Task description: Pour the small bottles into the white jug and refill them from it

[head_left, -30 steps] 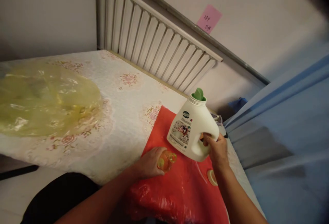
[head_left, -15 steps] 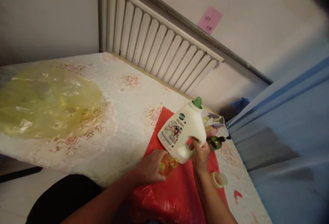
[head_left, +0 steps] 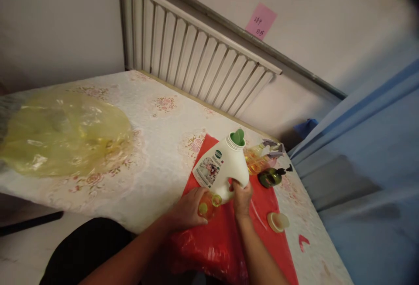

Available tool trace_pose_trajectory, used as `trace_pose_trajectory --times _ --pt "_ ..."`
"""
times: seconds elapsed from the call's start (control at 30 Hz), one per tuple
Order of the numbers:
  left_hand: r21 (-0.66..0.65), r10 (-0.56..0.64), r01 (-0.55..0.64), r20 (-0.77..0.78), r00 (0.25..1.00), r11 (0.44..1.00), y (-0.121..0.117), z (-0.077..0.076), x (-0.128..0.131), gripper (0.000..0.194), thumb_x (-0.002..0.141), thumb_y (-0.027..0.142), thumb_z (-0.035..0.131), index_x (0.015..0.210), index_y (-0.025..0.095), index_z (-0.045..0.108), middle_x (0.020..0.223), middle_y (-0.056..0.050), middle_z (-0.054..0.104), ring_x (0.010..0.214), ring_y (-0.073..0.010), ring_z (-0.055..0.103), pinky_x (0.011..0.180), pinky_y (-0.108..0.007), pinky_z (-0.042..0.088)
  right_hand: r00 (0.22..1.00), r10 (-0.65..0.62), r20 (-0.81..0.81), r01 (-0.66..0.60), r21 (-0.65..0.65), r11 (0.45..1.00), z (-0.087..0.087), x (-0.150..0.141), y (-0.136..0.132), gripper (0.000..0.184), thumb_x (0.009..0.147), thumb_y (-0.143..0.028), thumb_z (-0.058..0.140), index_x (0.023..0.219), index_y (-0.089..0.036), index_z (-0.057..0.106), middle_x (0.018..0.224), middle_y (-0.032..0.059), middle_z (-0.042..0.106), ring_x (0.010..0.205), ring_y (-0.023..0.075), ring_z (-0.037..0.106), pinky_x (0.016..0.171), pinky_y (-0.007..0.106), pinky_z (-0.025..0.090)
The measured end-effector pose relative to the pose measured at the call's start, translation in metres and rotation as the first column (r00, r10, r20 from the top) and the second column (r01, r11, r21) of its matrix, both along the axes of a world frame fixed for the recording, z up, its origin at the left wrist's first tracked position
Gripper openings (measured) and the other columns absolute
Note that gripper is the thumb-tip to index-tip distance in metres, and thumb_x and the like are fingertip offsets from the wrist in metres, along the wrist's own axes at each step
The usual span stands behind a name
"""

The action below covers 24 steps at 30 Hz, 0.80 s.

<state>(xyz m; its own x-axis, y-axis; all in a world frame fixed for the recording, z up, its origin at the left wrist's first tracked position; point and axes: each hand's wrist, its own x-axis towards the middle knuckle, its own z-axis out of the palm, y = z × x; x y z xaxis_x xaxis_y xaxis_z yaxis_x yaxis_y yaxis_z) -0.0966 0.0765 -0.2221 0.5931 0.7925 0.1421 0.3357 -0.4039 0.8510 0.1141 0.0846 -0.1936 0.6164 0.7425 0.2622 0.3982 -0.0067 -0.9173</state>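
Observation:
My right hand [head_left: 242,197] grips the handle of a white detergent jug [head_left: 225,167], which has a label on its side and a green spout in its uncapped neck. My left hand [head_left: 190,208] is closed around a small clear bottle with orange-yellow liquid [head_left: 207,206]; its open mouth points up and to the right, close beside the jug's lower part. Under both hands lies a red plastic bag [head_left: 209,241]. Right of it rests a pale cap [head_left: 278,222].
A green pump bottle [head_left: 270,177] and orange spray bottles [head_left: 257,163] lie to the right. A crumpled yellow plastic bag [head_left: 65,132] covers the table's left. Behind the flowered tablecloth [head_left: 157,145] is a radiator [head_left: 183,45]; a blue curtain [head_left: 366,167] hangs at right.
The jug and my right hand have shifted left. The small bottle in my left hand has moved slightly left too. More of the bottles behind the jug now shows.

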Motion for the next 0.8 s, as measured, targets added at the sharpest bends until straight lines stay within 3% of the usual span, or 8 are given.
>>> trace_pose_trajectory --times 0.23,0.43,0.57,0.7,0.8 --pt "0.012 0.040 -0.040 -0.007 0.999 0.999 -0.008 -0.001 0.005 0.083 0.055 0.019 0.074 0.130 0.020 0.039 0.132 -0.014 0.051 0.123 -0.0324 0.048 0.107 -0.047 0.037 1.000 -0.006 0.022 0.006 -0.017 1.000 0.011 -0.006 0.002 0.023 0.065 -0.039 0.067 0.073 -0.019 0.060 0.060 -0.0003 0.064 0.056 0.0159 0.051 0.053 0.026 0.039" --pt "0.005 0.141 -0.140 -0.029 0.990 0.990 -0.029 0.010 0.000 0.076 0.060 0.020 0.071 0.128 0.022 0.039 0.130 -0.010 0.053 0.121 -0.0301 0.050 0.105 -0.046 0.040 0.998 0.032 0.045 -0.031 -0.025 0.999 0.010 -0.004 0.008 0.029 0.067 -0.041 0.066 0.084 -0.018 0.063 0.076 0.0049 0.070 0.068 0.0193 0.056 0.061 0.028 0.043" --pt "-0.012 0.213 -0.214 -0.060 0.975 0.977 -0.044 0.017 -0.005 0.073 0.062 0.021 0.070 0.128 0.024 0.039 0.129 -0.009 0.054 0.122 -0.0307 0.050 0.106 -0.049 0.039 0.989 0.119 0.088 -0.116 -0.035 0.993 0.010 0.003 -0.005 0.033 0.063 -0.041 0.072 0.085 -0.018 0.065 0.082 0.0050 0.069 0.076 0.0212 0.058 0.068 0.029 0.045" --pt "-0.026 0.286 -0.288 -0.061 0.956 0.957 -0.057 0.021 -0.011 0.072 0.062 0.023 0.070 0.127 0.023 0.040 0.130 -0.010 0.054 0.123 -0.0315 0.050 0.108 -0.050 0.037 0.970 0.202 0.133 -0.198 -0.048 0.979 0.008 0.029 -0.027 0.051 0.063 -0.037 0.072 0.110 -0.019 0.063 0.104 0.0060 0.068 0.090 0.0210 0.061 0.077 0.029 0.047" --pt "-0.026 0.334 -0.336 -0.052 0.941 0.942 -0.064 0.024 -0.015 0.072 0.062 0.023 0.070 0.127 0.023 0.040 0.131 -0.010 0.053 0.123 -0.0311 0.050 0.108 -0.049 0.037 0.975 0.144 0.168 -0.123 -0.128 0.984 0.001 0.065 -0.037 0.053 0.074 -0.040 0.061 0.120 -0.014 0.057 0.102 0.0086 0.068 0.086 0.0211 0.063 0.078 0.031 0.048"
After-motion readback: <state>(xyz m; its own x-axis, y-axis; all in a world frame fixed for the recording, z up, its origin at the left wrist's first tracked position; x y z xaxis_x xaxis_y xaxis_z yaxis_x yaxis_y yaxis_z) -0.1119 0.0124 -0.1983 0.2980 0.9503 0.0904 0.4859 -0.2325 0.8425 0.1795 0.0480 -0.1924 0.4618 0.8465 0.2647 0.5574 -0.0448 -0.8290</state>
